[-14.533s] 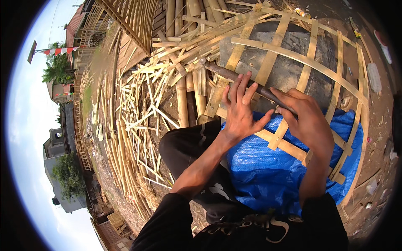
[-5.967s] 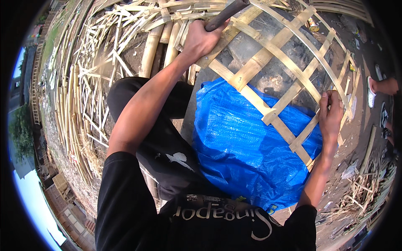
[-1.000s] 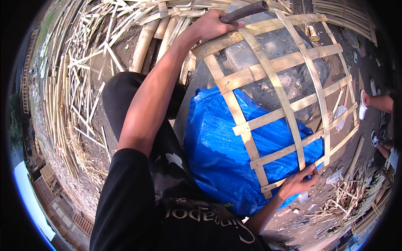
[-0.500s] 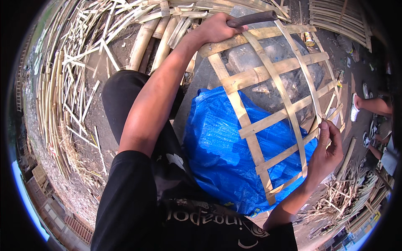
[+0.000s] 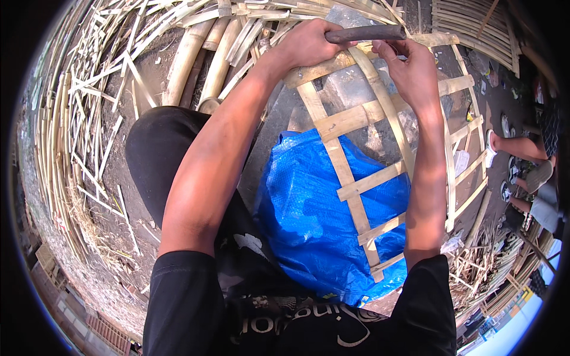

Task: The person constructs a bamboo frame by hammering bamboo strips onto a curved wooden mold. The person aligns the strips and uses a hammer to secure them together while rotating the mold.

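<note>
A lattice of flat, pale bamboo strips [image 5: 350,117] slants across in front of me, its upper end raised beside my hands. My left hand [image 5: 309,43] is closed around a short dark stick [image 5: 368,34] and rests on the lattice's top crosspiece. My right hand [image 5: 414,74] is at the same crosspiece, just under the stick's far end. Its thumb and fingertips are pinched together; what is between them, if anything, is too small to make out. My right forearm hides part of the lattice's middle. Blue plastic sheeting [image 5: 309,202] lies beneath the lattice's near part and over my lap.
Large grey stones [image 5: 344,83] lie under the lattice's far part. Thick bamboo poles [image 5: 189,62] and heaps of split strips [image 5: 62,154] are at the left. Another slatted bamboo panel [image 5: 475,29] lies at the far right. Other people's legs [image 5: 513,146] show at the right edge.
My right hand has moved from the lattice's right side up to the top crosspiece, near the stick. My left hand keeps hold of the stick, which has shifted slightly right.
</note>
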The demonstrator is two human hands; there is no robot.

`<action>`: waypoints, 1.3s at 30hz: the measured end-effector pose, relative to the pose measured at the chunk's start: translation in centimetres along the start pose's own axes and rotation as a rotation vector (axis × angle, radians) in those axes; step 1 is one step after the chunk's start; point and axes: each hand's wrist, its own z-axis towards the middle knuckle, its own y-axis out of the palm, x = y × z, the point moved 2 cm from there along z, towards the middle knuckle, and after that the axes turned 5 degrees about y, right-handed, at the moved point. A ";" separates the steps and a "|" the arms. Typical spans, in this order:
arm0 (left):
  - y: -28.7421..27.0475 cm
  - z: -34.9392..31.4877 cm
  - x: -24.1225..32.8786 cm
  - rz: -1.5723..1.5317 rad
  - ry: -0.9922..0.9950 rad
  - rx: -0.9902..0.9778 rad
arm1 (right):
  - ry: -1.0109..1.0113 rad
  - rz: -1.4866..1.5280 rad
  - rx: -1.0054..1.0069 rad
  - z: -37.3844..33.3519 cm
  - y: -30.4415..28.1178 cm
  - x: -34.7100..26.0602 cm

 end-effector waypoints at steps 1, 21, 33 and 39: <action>-0.2 -0.1 -0.1 0.007 0.002 0.013 | -0.007 -0.002 0.001 0.1 0.4 0.0; 0.3 0.1 -1.3 0.042 0.024 0.101 | -0.183 -0.242 0.055 0.1 2.1 -1.4; -0.7 -0.8 -0.6 -0.173 0.097 0.154 | -0.194 -0.333 -0.030 0.7 1.8 -0.9; -1.7 -1.8 0.4 -0.234 0.110 0.164 | -0.072 -0.244 -0.029 0.8 1.6 -1.1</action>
